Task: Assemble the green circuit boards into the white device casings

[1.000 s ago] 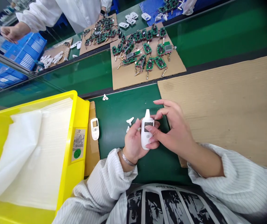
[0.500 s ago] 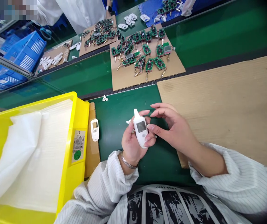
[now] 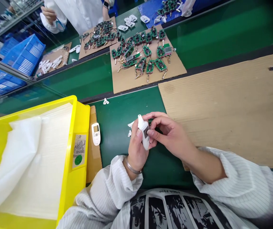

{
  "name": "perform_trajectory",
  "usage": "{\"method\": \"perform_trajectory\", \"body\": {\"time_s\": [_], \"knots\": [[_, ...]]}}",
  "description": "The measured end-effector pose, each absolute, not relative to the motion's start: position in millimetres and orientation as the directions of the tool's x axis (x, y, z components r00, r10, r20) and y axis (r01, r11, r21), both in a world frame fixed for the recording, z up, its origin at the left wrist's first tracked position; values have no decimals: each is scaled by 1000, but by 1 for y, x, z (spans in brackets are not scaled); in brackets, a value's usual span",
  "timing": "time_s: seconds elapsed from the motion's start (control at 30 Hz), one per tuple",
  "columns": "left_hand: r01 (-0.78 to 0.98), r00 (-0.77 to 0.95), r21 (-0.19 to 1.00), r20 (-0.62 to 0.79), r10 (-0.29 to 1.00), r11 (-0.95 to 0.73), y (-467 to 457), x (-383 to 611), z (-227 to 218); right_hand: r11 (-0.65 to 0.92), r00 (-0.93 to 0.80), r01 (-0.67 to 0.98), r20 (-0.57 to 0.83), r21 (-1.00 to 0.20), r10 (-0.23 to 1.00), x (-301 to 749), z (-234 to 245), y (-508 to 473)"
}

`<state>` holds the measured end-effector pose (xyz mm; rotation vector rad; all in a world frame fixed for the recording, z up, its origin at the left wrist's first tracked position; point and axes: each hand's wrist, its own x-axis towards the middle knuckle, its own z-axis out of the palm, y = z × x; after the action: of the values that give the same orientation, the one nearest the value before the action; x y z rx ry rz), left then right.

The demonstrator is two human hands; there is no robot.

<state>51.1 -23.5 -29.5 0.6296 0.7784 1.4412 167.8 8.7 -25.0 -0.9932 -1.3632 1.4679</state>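
A white ear thermometer (image 3: pixel 146 133) with a small grey screen is turned on its side, tip pointing away from me. My left hand (image 3: pixel 137 148) is closed around it, thumb along its left side. My right hand (image 3: pixel 172 135) has its thumb and bent fingers at the thermometer's right edge, pinching near the screen; the fingertips behind it are partly hidden. Small white plastic pieces (image 3: pixel 130 133) lie on the green table just left of my hands. Further left, a second white thermometer (image 3: pixel 96 134) rests face up beside the yellow bin.
A yellow bin (image 3: pixel 81 109) with white sheets stands at left. Ahead, a cardboard sheet (image 3: pixel 126 86) bears several green circuit boards (image 3: pixel 150 66). A large cardboard sheet (image 3: pixel 229 108) covers the right. Across the bench are a blue crate (image 3: pixel 31 51) and a co-worker's hand (image 3: pixel 49 15).
My left hand has rolled the thermometer so its screen faces right, and its thumb now lies on the body. My right hand has moved left, its fingers closing onto the edge.
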Motion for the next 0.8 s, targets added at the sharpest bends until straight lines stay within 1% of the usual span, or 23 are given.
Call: {"method": "perform_trajectory", "body": {"time_s": [0.1,0.17,0.27,0.37,0.47,0.53,0.6,0.67,0.8], "knots": [[-550,-64,835,-59,996,14,-24,53,-29,163,-171,58,151,-985,974,167,-25,3],[-537,-72,844,-33,997,-11,-23,53,-29,196,-150,77,183,-978,971,167,-23,0],[-558,-100,829,-18,995,-41,-20,52,-27,149,-132,14,146,-989,980,169,-16,0],[-631,-114,775,-43,993,-39,-16,49,-25,70,-100,-64,77,-995,992,172,-8,5],[-697,-98,717,-101,990,4,-14,48,-24,-69,-203,-168,-34,-983,979,175,-5,11],[-718,-84,695,-135,987,34,-13,48,-24,-127,-268,-209,-68,-970,961,175,-6,12],[-730,-74,682,-159,984,55,-14,50,-24,-123,-279,-218,-59,-968,959,174,-9,12],[-740,-65,669,-175,982,70,-15,52,-25,-117,-274,-192,-61,-974,960,172,-12,10],[-752,-59,656,-163,985,64,-18,58,-27,-162,-288,-141,-117,-977,951,167,-18,5]]}}
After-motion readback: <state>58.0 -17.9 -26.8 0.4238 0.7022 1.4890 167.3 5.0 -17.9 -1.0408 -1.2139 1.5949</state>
